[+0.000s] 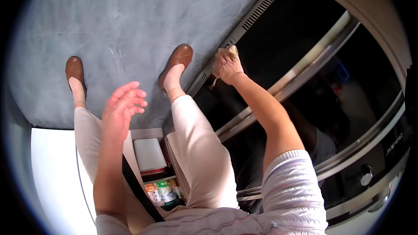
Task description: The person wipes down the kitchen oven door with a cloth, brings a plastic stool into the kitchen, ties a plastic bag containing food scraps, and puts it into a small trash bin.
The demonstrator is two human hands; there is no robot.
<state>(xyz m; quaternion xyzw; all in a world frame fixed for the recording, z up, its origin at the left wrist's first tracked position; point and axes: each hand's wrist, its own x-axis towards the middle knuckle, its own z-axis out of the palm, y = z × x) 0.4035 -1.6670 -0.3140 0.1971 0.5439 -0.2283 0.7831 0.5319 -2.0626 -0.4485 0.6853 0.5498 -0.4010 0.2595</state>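
Observation:
My right hand (pixel 229 67) presses a beige cloth (pixel 233 52) against the lower edge of a black-fronted oven (pixel 287 30), near its vented metal strip. The fingers are bent over the cloth, and part of it is hidden under them. My left hand (pixel 119 109) hangs in the air above the floor, fingers loosely curled and apart, with nothing in it. Two long metal handles (pixel 300 69) cross the dark oven fronts beside my right forearm.
A grey floor (pixel 109 13) lies under my brown shoes (pixel 180 56). Behind my legs, a drawer or shelf holds a white box (pixel 150 154) and several colourful packages (pixel 163 191). A white cabinet front (pixel 56 169) stands at the left. A control knob (pixel 366 176) protrudes at the right.

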